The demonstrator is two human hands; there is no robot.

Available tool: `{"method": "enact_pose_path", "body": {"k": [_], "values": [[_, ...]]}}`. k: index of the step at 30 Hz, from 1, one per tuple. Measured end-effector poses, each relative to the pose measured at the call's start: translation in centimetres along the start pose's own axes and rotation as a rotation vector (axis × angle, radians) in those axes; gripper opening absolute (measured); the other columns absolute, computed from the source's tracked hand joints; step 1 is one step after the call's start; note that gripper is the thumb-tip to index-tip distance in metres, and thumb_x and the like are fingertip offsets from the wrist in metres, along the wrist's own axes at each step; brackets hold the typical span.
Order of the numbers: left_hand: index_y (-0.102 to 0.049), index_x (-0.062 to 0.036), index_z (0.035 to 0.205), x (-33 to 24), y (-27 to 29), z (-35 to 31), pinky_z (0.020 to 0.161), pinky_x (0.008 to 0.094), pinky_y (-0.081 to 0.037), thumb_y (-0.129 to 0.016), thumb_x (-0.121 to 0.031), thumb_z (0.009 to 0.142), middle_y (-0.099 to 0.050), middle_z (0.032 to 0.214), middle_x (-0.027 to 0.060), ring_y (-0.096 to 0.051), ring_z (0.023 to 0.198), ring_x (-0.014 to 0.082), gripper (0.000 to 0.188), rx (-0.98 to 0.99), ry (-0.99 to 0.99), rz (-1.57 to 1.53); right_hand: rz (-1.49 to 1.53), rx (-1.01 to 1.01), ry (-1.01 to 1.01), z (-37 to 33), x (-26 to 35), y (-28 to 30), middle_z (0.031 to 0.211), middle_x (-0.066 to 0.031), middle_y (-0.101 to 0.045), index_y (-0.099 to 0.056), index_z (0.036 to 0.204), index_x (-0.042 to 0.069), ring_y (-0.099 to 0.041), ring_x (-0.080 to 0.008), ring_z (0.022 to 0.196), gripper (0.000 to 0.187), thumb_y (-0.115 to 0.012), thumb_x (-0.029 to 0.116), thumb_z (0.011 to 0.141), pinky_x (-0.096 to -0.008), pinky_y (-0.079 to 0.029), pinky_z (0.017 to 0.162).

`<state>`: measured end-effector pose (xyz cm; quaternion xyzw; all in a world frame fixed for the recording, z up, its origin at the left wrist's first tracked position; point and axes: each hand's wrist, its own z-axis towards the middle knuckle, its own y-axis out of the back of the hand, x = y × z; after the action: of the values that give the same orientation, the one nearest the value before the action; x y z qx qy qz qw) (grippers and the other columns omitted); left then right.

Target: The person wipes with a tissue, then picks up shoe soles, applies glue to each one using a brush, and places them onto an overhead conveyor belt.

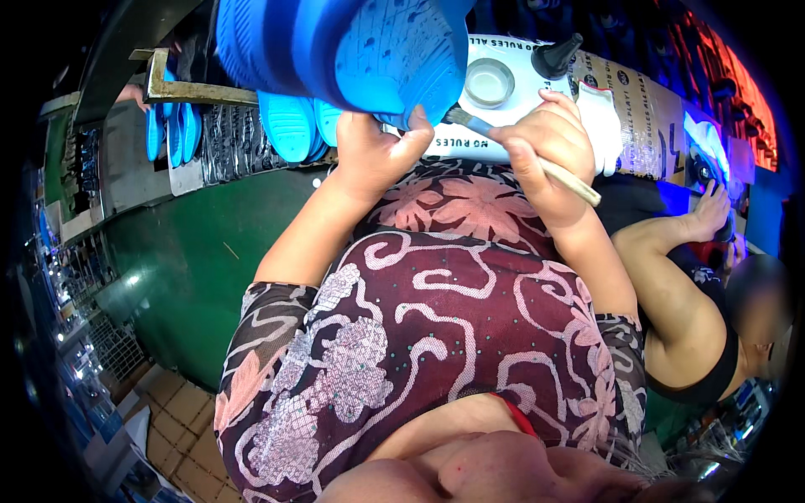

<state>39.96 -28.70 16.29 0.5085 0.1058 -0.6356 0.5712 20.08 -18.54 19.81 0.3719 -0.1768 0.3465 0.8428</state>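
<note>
A bright blue foam shoe (394, 59) fills the top middle, its textured face turned partly toward me. My left hand (381, 155) grips its lower edge, thumb pressed against the rim. My right hand (553, 138) holds a brush with a pale handle (573, 181), fingers wrapped round it. The brush's bristles (459, 116) are at the shoe's lower right edge; whether they touch it I cannot tell. Just beyond my right hand, a round shallow dish (489, 81) rests on a white printed sheet (524, 63), with a black cone-shaped nozzle (558, 59) nearby.
More blue foam soles (288, 126) stand at the left by a worn metal bar (201, 90). At the right a co-worker's hand (711, 211) reaches toward a lit blue item. Another person's hand (132, 95) shows far left. Green floor (193, 251) lies below.
</note>
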Motion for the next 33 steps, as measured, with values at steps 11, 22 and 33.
{"method": "enact_pose_path", "body": {"k": [11,22,33], "values": [[-0.062,-0.0011,0.099,-1.5,-0.2,1.3,0.072,0.0363,-0.050,-0.062,-0.016,0.074,-0.063,0.090,0.0144,-0.062,0.079,0.0297,0.029,-0.102,-0.005,0.030,0.073,-0.015,-0.014,0.2,0.5,0.1,0.060,0.0001,-0.059,-0.066,0.069,0.010,-0.055,-0.0173,0.059,0.018,-0.062,0.023,0.082,-0.0353,-0.038,0.083],[-0.044,0.0058,0.111,0.1,0.3,0.2,0.075,0.0303,-0.050,-0.060,0.001,0.077,-0.059,0.099,0.0141,-0.061,0.082,0.0191,0.038,-0.048,-0.116,-0.067,-0.034,-0.025,-0.008,-0.4,1.0,0.2,0.060,-0.0009,-0.058,-0.066,0.067,0.010,-0.055,-0.0176,0.059,0.015,-0.062,0.017,0.079,-0.0371,-0.038,0.086],[-0.052,0.0039,0.104,-1.7,-1.1,2.2,0.076,0.0274,-0.047,-0.063,0.004,0.071,-0.057,0.100,0.0107,-0.057,0.089,0.0167,0.035,-0.237,-0.132,-0.370,0.046,-0.246,-0.065,-1.0,-0.1,2.0,0.061,-0.0026,-0.059,-0.064,0.067,0.005,-0.053,-0.0166,0.057,0.023,-0.053,0.012,0.086,-0.0364,-0.038,0.084]]}}
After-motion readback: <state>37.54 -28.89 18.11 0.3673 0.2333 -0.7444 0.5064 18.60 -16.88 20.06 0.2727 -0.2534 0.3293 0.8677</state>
